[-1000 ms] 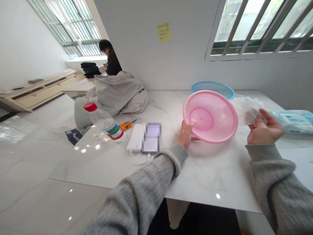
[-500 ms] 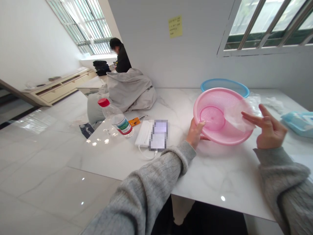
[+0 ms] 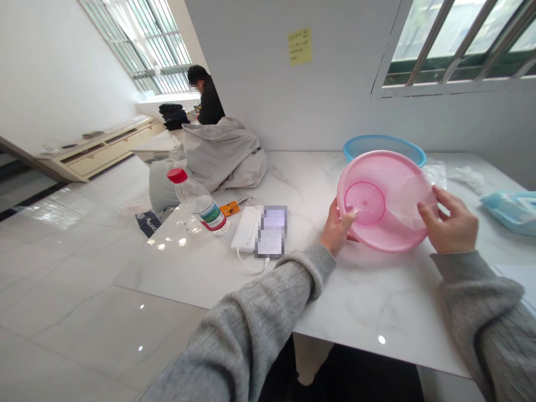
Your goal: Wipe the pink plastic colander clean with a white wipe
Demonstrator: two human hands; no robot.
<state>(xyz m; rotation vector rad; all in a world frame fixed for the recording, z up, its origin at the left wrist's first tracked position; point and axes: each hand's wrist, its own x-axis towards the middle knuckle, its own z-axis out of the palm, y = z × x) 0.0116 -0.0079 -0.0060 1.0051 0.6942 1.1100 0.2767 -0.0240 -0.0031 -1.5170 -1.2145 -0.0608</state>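
A pink plastic mesh basket [image 3: 368, 229] is tilted toward me above the white table. My left hand [image 3: 337, 229] grips its left rim, thumb inside and fingers behind. At the opposite side, my right hand [image 3: 452, 220] is closed with thumb and fingers pinching a thin white wipe [image 3: 408, 204] against the basket's inner right wall and rim. The wipe is pale and partly see-through, so its edges are hard to make out. Behind the pink basket stands a blue basket [image 3: 377, 144], partly hidden.
A blue wipes packet [image 3: 513, 209] lies at the right. Clear plastic [image 3: 438, 174] sits behind my right hand. Leftward are a phone [image 3: 272, 231], a white power bank [image 3: 247, 229], a red-capped bottle [image 3: 201, 204] and grey cloth [image 3: 226, 153]. Another person [image 3: 209, 97] sits far back.
My right hand has moved slightly left, and its stretched fingers have closed at the basket's right rim. The pink basket has shifted a little to the right and turned slightly.
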